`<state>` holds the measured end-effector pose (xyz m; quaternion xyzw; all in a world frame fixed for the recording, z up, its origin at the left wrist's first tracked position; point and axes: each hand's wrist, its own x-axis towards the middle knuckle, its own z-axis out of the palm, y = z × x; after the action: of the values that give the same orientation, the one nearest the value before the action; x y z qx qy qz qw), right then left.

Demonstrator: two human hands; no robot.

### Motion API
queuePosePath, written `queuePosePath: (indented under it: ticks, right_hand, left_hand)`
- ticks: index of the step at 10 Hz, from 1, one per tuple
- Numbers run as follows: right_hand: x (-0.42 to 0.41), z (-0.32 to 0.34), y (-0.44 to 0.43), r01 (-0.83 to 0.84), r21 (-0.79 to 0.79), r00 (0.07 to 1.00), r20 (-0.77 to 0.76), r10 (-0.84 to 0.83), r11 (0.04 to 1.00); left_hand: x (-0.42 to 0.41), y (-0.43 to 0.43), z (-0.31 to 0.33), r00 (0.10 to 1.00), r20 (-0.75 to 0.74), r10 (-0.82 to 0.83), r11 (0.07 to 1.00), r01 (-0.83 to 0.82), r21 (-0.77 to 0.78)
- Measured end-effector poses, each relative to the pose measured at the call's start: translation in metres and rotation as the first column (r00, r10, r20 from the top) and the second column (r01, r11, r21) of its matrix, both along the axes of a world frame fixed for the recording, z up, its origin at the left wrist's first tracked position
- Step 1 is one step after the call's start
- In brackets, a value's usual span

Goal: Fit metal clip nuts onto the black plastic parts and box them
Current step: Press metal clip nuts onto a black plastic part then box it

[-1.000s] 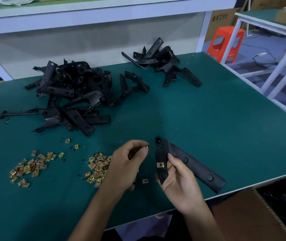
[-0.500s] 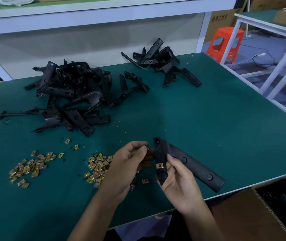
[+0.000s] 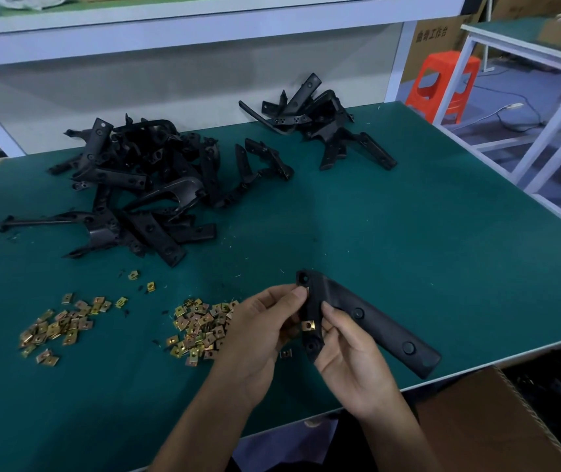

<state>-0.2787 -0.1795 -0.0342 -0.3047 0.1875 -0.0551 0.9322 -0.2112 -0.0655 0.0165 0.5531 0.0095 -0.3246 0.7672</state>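
- The black part (image 3: 374, 321) is a long, angled plastic strip with round holes. One brass clip nut (image 3: 308, 325) sits on its short end.
- The right hand (image 3: 350, 366) grips that short end, thumb just beside the nut; the long end juts out to the right.
- The left hand (image 3: 258, 332) pinches the part's top edge with curled fingertips. Loose nuts (image 3: 201, 328) lie just to its left.

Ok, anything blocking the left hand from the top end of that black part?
Nothing visible. The left hand pinches the top end of the black part, which the right hand holds.
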Motion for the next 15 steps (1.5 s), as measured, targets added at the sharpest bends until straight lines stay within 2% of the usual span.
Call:
queuePosePath:
  ticks: [1,4,6,7,8,9,10,11,12,13,14,15]
  right_hand:
    - [0.0,-0.003,0.001,0.0,-0.017,1.0,0.019,0.0,1.0]
    - [0.006,-0.001,0.011,-0.008,-0.077,1.0,0.023,0.01,0.997]
    - [-0.013,0.002,0.008,0.064,-0.05,0.998,0.016,-0.063,0.997]
    - [-0.053,0.007,-0.019,0.164,0.058,0.986,0.02,-0.165,0.985]
    - [-0.11,0.01,-0.065,0.411,0.098,0.911,-0.028,-0.411,0.906]
    - [-0.169,0.016,-0.117,0.728,0.065,0.684,-0.129,-0.718,0.682]
    - [-0.218,0.017,-0.16,0.898,0.12,0.44,-0.269,-0.856,0.424]
    - [-0.223,0.013,-0.172,0.921,0.153,0.39,-0.347,-0.853,0.359]
    - [-0.196,0.019,-0.145,0.88,-0.015,0.41,-0.478,-0.777,0.474]
    - [-0.146,0.014,-0.111,0.715,-0.176,0.668,-0.115,-0.735,0.677]
    - [-0.072,0.004,-0.069,0.442,-0.653,0.818,0.011,-0.576,0.615]
    - [-0.019,0.015,-0.02,0.319,-0.737,0.91,0.063,-0.41,0.596]
  left_hand:
    - [-0.004,0.001,0.0,1.0,-0.005,-0.024,0.999,0.024,-0.033]
    - [0.001,0.012,-0.002,0.98,0.194,-0.032,0.973,-0.014,0.229]
    - [0.009,0.009,-0.008,0.923,0.342,-0.176,0.913,0.024,0.406]
    - [0.009,0.018,-0.01,0.874,0.384,-0.298,0.861,0.073,0.503]
    - [0.013,0.022,-0.017,0.895,0.342,-0.286,0.876,0.1,0.471]
    - [0.014,0.026,-0.021,0.88,0.322,-0.35,0.855,0.16,0.493]
    - [0.006,0.026,-0.013,0.876,0.343,-0.339,0.864,0.146,0.481]
    - [0.0,0.025,-0.004,0.879,0.34,-0.335,0.876,0.157,0.457]
    - [0.013,0.031,-0.006,0.858,0.426,-0.286,0.87,0.046,0.491]
    - [0.041,0.042,-0.011,0.769,0.571,-0.287,0.799,-0.137,0.585]
    - [0.082,0.052,-0.012,0.627,0.701,-0.34,0.692,-0.338,0.638]
    - [0.124,0.054,-0.015,0.537,0.722,-0.436,0.522,-0.503,0.689]
